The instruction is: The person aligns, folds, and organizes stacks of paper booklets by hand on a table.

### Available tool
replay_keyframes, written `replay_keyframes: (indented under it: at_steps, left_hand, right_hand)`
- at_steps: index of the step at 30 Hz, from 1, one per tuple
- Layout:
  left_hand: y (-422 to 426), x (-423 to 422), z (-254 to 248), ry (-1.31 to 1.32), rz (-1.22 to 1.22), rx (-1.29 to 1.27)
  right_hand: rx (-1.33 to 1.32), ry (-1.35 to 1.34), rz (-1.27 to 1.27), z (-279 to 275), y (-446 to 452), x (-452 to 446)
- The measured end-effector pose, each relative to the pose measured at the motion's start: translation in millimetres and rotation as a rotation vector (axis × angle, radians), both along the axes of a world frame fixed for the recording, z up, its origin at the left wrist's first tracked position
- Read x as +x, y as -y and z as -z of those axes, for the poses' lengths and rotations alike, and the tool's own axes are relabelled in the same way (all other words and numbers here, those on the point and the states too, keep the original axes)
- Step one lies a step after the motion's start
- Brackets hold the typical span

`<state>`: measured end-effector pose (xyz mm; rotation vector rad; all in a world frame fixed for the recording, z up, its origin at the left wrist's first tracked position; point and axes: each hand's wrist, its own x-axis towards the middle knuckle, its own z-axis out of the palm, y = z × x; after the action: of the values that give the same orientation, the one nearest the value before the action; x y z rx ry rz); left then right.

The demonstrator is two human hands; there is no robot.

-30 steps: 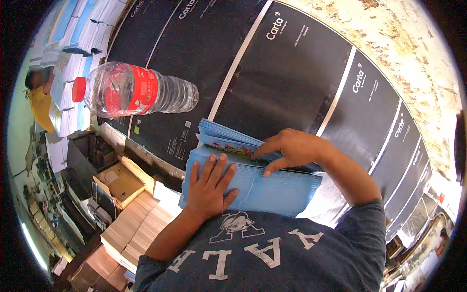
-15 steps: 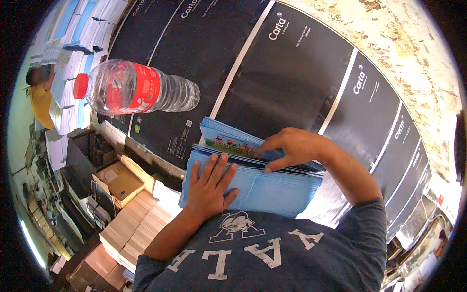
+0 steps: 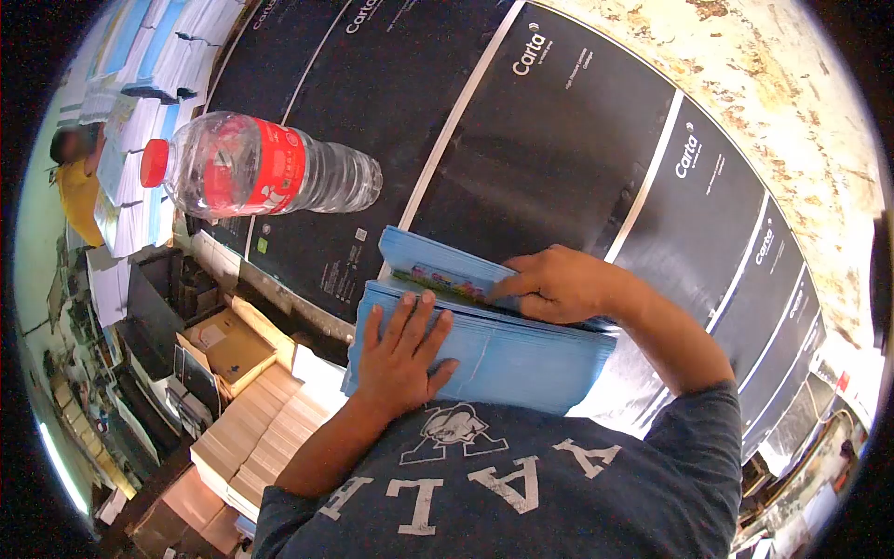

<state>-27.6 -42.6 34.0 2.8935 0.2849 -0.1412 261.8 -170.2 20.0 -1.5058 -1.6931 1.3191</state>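
Note:
A thick stack of light-blue booklets (image 3: 521, 359) lies against my front at the near edge of the black surface. My left hand (image 3: 400, 359) rests flat on it, fingers spread. Just beyond, a blue booklet (image 3: 436, 253) stands partly lifted, and a strip of its colourful printed picture shows in the gap beside the stack. My right hand (image 3: 563, 287) is at the right part of this booklet, its fingers drawn together on the sheet. The tips of the right fingers are partly hidden.
A clear plastic bottle (image 3: 270, 168) with red cap and label lies beyond my left hand. Black Carta-printed sheets (image 3: 549, 140) cover the work surface. To the left are an open cardboard box (image 3: 228, 345), paper stacks (image 3: 256, 433) and a person in yellow (image 3: 79, 200).
My right thumb and fingers have come together on the booklet. The booklet's blue leaf has tilted over, covering more of the printed picture. My left hand stays in place.

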Motion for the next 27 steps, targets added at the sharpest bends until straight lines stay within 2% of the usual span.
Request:
replay_keyframes:
  at_steps: [8, 27]
  left_hand:
    - [-1.0, 1.1, 0.2, 0.029, 0.000, 0.005]
    - [-0.7, 0.3, 0.2, 0.060, -0.001, 0.009]
  right_hand:
    - [0.062, -0.032, -0.017, 8.4, -1.8, 4.5]
    - [-0.023, -0.156, 0.008, 12.0, -2.9, 6.7]
